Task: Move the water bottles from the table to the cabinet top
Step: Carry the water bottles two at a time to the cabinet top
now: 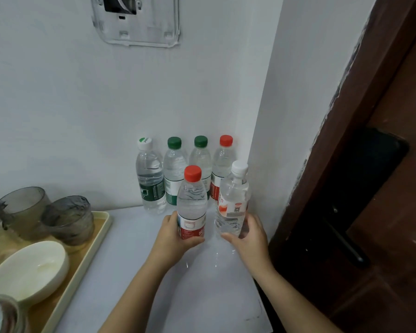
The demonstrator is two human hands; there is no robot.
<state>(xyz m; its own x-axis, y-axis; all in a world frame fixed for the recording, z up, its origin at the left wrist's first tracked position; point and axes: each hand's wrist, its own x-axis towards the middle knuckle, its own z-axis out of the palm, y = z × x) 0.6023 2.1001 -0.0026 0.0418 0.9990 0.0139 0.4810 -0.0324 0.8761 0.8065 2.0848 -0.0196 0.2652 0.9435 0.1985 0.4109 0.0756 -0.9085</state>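
Head view: white cabinet top [135,260] carries 4 upright bottles [174,169] along the wall. Just before that row, the left hand [173,236] grips a red-capped bottle [192,203], upright. The right hand [250,239] grips a white-capped bottle [233,200], which leans slightly right, nearer the corner. Label print unreadable.

Wall bracket [135,25] cut by top edge; rear red-capped bottle [223,159] label half hidden.

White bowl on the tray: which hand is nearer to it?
Left. The left hand, gripping the front red-capped bottle, is right of the white bowl; the right hand holds the tilted white-capped bottle farther right.
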